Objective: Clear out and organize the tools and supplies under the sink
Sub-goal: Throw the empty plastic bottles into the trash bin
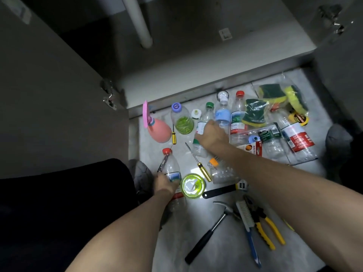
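Reaching into the clutter on the floor before the open sink cabinet, we curl our right hand (211,134) round the middle of a green-capped bottle (203,124) and our left hand (164,183) round a red-capped bottle (170,165). Both look empty, so we judge them light, thin-walled, easily crushed and slippery; a gentle mid-body hold suits them best.
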`<action>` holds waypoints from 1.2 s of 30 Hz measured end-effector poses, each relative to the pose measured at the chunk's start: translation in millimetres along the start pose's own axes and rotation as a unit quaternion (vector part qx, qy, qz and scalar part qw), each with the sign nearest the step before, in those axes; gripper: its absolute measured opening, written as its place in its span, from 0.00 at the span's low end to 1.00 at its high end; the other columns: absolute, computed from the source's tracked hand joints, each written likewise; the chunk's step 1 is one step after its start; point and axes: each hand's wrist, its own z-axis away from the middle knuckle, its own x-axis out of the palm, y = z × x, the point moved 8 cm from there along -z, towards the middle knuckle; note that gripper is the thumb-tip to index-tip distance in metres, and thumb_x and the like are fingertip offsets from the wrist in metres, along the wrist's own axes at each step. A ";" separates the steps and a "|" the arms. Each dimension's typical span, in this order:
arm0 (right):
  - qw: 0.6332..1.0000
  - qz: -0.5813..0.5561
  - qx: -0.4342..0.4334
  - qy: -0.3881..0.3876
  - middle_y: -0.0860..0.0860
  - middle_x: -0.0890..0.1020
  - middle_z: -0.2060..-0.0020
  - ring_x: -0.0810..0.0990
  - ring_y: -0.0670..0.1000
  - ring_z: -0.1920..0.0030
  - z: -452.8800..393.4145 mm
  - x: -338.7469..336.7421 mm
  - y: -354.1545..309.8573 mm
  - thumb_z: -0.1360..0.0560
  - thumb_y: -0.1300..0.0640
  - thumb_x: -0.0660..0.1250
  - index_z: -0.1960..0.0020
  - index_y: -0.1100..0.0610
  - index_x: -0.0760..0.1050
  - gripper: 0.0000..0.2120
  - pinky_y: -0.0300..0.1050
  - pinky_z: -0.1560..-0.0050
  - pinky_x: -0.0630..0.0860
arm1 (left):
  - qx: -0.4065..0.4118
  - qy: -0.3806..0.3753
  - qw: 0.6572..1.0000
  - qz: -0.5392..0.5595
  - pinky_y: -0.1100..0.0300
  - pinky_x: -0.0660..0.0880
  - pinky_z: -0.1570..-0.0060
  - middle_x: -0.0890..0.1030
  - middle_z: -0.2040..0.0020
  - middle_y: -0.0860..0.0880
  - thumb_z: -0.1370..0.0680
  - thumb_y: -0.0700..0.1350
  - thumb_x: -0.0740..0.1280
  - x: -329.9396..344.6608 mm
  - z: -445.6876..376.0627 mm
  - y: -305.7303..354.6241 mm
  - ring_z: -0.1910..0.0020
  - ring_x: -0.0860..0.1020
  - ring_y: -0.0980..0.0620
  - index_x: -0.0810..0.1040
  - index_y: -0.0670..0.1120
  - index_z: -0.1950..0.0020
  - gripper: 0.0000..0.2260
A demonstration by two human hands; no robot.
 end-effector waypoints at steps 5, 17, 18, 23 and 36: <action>0.995 0.076 -0.019 0.062 0.59 0.64 0.28 0.67 0.59 0.30 -10.7 18.3 -12.4 0.29 0.42 0.75 0.24 0.62 0.56 0.45 0.53 0.37 0.73 | -0.024 -0.018 0.999 0.023 0.56 0.73 0.46 0.79 0.40 0.40 0.29 0.46 0.78 8.0 -6.8 -5.0 0.42 0.78 0.43 0.71 0.39 0.36 0.26; 0.999 -0.011 0.002 0.032 0.63 0.51 0.20 0.62 0.64 0.25 3.6 24.1 3.7 0.30 0.45 0.75 0.19 0.63 0.42 0.56 0.55 0.31 0.69 | 0.024 0.027 0.994 0.107 0.55 0.76 0.52 0.80 0.48 0.40 0.30 0.41 0.77 -21.7 1.8 16.6 0.52 0.80 0.45 0.72 0.41 0.44 0.20; 0.999 -0.030 0.012 0.036 0.63 0.54 0.21 0.62 0.63 0.25 7.5 18.8 5.8 0.31 0.45 0.75 0.19 0.62 0.43 0.55 0.56 0.30 0.68 | 0.040 0.031 0.992 0.115 0.53 0.77 0.52 0.80 0.49 0.40 0.30 0.42 0.77 -25.6 5.4 22.2 0.52 0.80 0.44 0.73 0.42 0.45 0.18; 0.990 -0.098 0.072 0.078 0.61 0.73 0.32 0.69 0.62 0.32 25.9 -25.0 23.7 0.33 0.43 0.74 0.24 0.60 0.55 0.47 0.53 0.42 0.72 | 0.132 0.065 0.986 0.073 0.47 0.78 0.47 0.79 0.49 0.46 0.31 0.54 0.72 -45.6 31.9 54.7 0.50 0.79 0.43 0.78 0.53 0.46 0.15; 0.958 -0.227 0.065 0.163 0.60 0.78 0.37 0.78 0.63 0.38 113.2 -198.7 60.0 0.31 0.46 0.77 0.27 0.59 0.60 0.42 0.52 0.43 0.75 | 0.313 0.073 0.940 0.113 0.61 0.76 0.65 0.81 0.62 0.56 0.29 0.52 0.72 -108.3 147.2 172.1 0.62 0.81 0.55 0.78 0.60 0.55 0.05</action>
